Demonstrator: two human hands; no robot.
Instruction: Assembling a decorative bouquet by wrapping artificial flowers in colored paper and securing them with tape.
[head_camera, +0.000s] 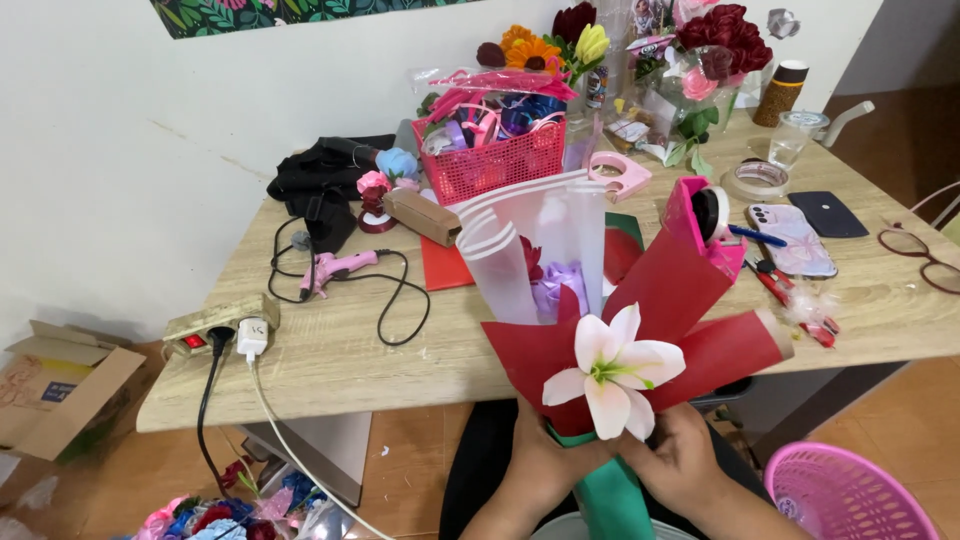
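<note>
The worktop (330, 360) is crowded at its far side, leaving the near edge free, where the bouquet (610, 300) is held upright. Its green stem wrap (607, 495) is clasped by both closed hands, left (545, 455) and right (680, 455), steadying the white lily (612, 372) above them.

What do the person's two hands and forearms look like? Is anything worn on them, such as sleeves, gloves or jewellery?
Both the left hand and the right hand are bare: no gloves, and no rings or watch show. The forearms are uncovered as far as the frame's lower edge, with no sleeve in view. The fingers are mostly hidden.
</note>
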